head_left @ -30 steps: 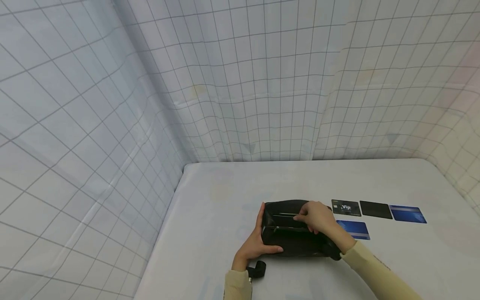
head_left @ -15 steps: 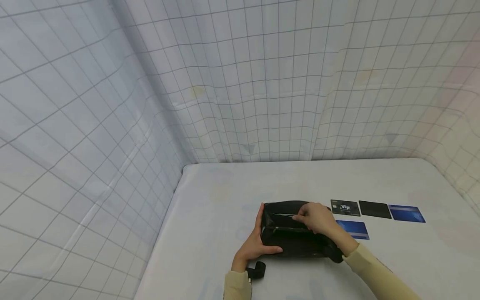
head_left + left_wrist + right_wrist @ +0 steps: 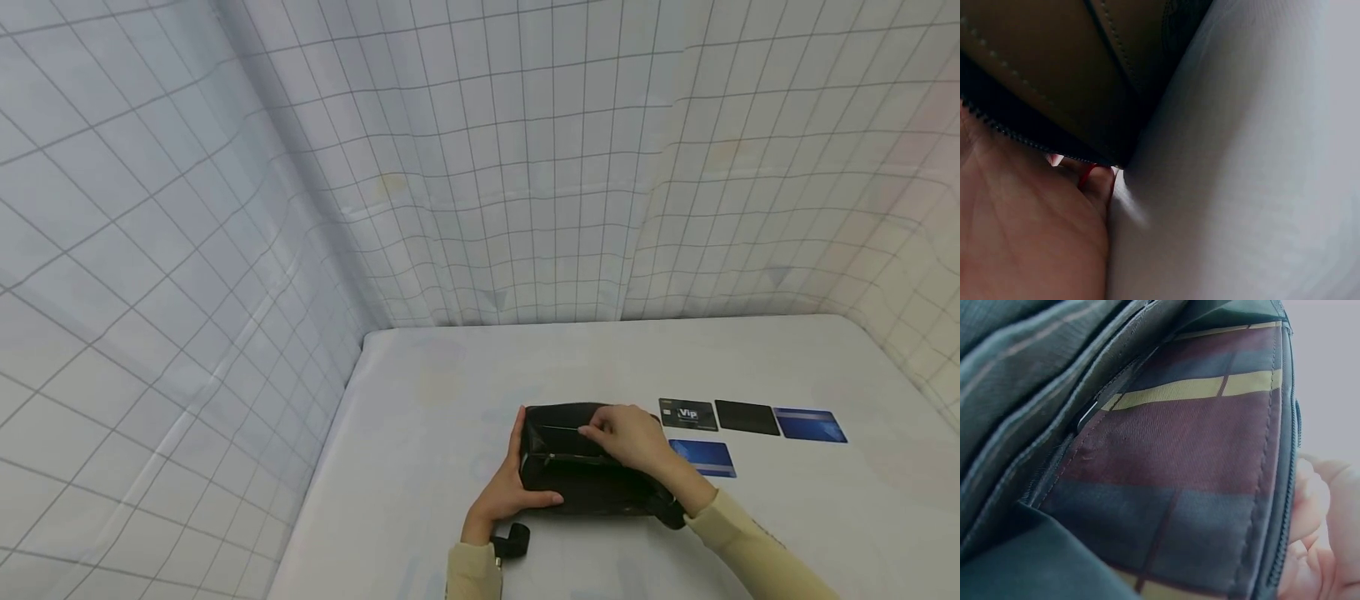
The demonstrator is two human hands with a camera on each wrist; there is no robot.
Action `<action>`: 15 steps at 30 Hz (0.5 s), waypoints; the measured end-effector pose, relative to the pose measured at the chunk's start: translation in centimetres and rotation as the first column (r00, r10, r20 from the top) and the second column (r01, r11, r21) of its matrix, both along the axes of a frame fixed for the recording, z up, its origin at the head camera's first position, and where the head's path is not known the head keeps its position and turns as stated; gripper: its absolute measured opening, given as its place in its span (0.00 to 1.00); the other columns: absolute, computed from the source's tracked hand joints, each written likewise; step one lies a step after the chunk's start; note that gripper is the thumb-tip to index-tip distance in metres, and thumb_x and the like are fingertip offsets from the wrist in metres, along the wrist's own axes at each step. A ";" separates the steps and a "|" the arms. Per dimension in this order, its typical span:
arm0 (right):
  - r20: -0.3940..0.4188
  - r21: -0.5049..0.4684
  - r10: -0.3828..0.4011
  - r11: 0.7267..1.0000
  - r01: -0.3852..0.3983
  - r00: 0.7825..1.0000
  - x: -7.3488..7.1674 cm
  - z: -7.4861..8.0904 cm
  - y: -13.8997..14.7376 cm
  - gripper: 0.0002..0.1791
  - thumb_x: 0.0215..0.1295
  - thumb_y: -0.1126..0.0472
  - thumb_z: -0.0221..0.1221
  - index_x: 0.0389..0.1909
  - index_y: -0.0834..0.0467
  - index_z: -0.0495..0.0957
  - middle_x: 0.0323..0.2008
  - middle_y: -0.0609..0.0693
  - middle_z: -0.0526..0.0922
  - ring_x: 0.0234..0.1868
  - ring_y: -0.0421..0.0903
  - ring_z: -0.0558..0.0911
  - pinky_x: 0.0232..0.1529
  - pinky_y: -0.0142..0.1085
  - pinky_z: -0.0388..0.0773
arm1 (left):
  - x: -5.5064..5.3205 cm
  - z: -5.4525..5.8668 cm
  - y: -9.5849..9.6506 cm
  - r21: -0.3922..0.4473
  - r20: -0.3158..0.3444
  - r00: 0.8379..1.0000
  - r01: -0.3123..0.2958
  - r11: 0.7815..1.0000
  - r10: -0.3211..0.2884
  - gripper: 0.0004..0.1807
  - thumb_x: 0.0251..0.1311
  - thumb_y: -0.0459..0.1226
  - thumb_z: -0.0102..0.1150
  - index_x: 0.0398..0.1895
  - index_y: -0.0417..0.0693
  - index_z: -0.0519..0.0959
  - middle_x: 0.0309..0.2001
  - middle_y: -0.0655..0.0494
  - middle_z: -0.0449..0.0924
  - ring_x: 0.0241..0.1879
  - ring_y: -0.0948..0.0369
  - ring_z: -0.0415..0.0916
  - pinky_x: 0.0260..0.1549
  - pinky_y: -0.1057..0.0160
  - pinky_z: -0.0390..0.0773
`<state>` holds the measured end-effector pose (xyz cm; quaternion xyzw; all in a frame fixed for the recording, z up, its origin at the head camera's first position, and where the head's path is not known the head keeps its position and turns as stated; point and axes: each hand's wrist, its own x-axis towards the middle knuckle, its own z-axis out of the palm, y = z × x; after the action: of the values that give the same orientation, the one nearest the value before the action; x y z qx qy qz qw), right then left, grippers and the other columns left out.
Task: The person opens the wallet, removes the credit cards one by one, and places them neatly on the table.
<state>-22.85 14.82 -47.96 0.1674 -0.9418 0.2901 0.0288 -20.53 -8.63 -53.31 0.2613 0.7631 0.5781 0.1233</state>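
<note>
A black zip-around wallet lies spread on the white table. My left hand grips its left end, thumb along the near side and fingers around the far side. Inside, a card shows as a thin pale edge. My right hand reaches in from the right, thumb and forefinger pinched at that edge. The right wrist view shows the striped lining, the stacked slots and a small card corner. The left wrist view has the left palm against the zip.
Right of the wallet, several cards lie flat: a black Vip card, a plain black card, a blue card and another blue card nearer. Checked white curtains surround the table. A black wrist camera sits by my left wrist.
My right hand has shifted slightly left along the card's edge inside the wallet. The left hand keeps its grip, and the loose cards stay where they were.
</note>
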 end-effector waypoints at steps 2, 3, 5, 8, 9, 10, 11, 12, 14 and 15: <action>-0.028 -0.001 0.011 1.000 -0.011 1.000 0.0 -0.1 0.0 0.10 0.61 0.49 0.59 0.24 0.49 0.79 0.12 0.37 0.67 0.13 0.34 0.64 0.15 0.29 0.61 | 0.0 -0.1 0.0 0.002 -0.004 1.000 -0.001 1.000 0.001 0.67 0.46 0.37 0.70 0.71 0.59 0.22 0.73 0.55 0.20 0.72 0.50 0.30 0.62 0.38 0.49; -0.040 -0.004 0.017 1.000 -0.017 0.999 0.0 -0.1 0.0 0.11 0.61 0.49 0.59 0.24 0.49 0.79 0.12 0.37 0.67 0.13 0.34 0.64 0.15 0.29 0.60 | 0.0 -0.1 0.0 0.005 -0.006 1.000 -0.003 1.000 0.003 0.67 0.46 0.37 0.70 0.71 0.59 0.22 0.73 0.55 0.20 0.72 0.50 0.30 0.62 0.38 0.49; -0.061 -0.011 0.021 1.000 -0.021 0.998 0.0 -0.2 0.0 0.11 0.61 0.48 0.58 0.25 0.49 0.78 0.12 0.37 0.66 0.13 0.33 0.63 0.15 0.28 0.59 | 0.0 -0.1 0.0 0.016 -0.011 1.000 -0.003 1.000 0.003 0.67 0.46 0.37 0.70 0.72 0.58 0.23 0.73 0.54 0.21 0.72 0.49 0.30 0.62 0.37 0.49; -0.086 -0.017 0.020 1.000 -0.022 0.996 0.0 -0.2 0.0 0.11 0.61 0.48 0.58 0.25 0.48 0.78 0.13 0.36 0.65 0.13 0.33 0.63 0.15 0.28 0.59 | 0.0 0.0 0.0 0.023 -0.017 1.000 -0.004 1.000 0.004 0.67 0.46 0.37 0.70 0.72 0.55 0.23 0.73 0.54 0.20 0.72 0.48 0.31 0.61 0.36 0.49; -0.092 -0.017 0.021 1.000 -0.023 0.996 0.1 -0.1 -0.1 0.11 0.61 0.47 0.58 0.25 0.48 0.78 0.13 0.36 0.65 0.13 0.33 0.62 0.15 0.28 0.59 | 0.0 0.0 0.0 0.023 -0.016 1.000 -0.001 1.000 0.002 0.67 0.47 0.38 0.70 0.72 0.55 0.23 0.73 0.54 0.20 0.72 0.48 0.30 0.61 0.36 0.49; -0.094 -0.017 0.019 1.000 -0.021 0.995 0.1 -0.1 -0.1 0.10 0.61 0.48 0.59 0.24 0.47 0.78 0.13 0.36 0.65 0.13 0.33 0.62 0.15 0.28 0.59 | 0.0 0.0 0.0 0.022 -0.014 1.000 0.002 1.000 -0.001 0.66 0.47 0.38 0.70 0.72 0.55 0.23 0.73 0.54 0.20 0.72 0.48 0.30 0.61 0.36 0.49; -0.095 -0.016 0.018 1.000 -0.019 0.995 0.1 -0.1 -0.1 0.10 0.61 0.48 0.59 0.24 0.47 0.78 0.13 0.36 0.65 0.13 0.33 0.62 0.15 0.28 0.59 | 0.0 0.0 0.0 0.020 -0.013 1.000 0.005 1.000 -0.005 0.66 0.47 0.38 0.70 0.72 0.55 0.23 0.73 0.54 0.20 0.71 0.48 0.29 0.61 0.36 0.48; -0.097 -0.016 0.015 1.000 -0.017 0.995 0.1 0.0 -0.1 0.10 0.61 0.48 0.59 0.24 0.47 0.78 0.13 0.36 0.65 0.13 0.33 0.63 0.15 0.28 0.59 | 0.0 0.1 0.0 0.018 -0.007 1.000 0.007 1.000 -0.007 0.66 0.47 0.39 0.70 0.72 0.55 0.22 0.73 0.55 0.20 0.71 0.49 0.29 0.62 0.37 0.48; -0.103 -0.017 0.013 1.000 -0.015 0.995 0.2 0.0 -0.1 0.10 0.61 0.49 0.59 0.23 0.47 0.78 0.13 0.36 0.66 0.13 0.33 0.63 0.15 0.28 0.59 | 0.0 0.0 -0.1 0.022 -0.008 1.000 0.010 1.000 -0.010 0.66 0.47 0.40 0.70 0.72 0.56 0.23 0.73 0.54 0.19 0.71 0.48 0.29 0.62 0.36 0.48; -0.105 -0.019 0.014 1.000 -0.016 0.994 0.2 0.1 -0.1 0.10 0.61 0.49 0.59 0.23 0.47 0.78 0.13 0.36 0.66 0.14 0.33 0.63 0.15 0.28 0.59 | 0.0 -0.1 -0.1 0.025 -0.005 1.000 0.010 1.000 -0.010 0.66 0.47 0.40 0.70 0.72 0.56 0.23 0.73 0.55 0.19 0.71 0.48 0.29 0.62 0.36 0.48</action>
<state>-22.68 14.67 -47.91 0.1893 -0.9348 0.2904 0.0777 -20.57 -8.69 -53.38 0.2682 0.7549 0.5862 0.1209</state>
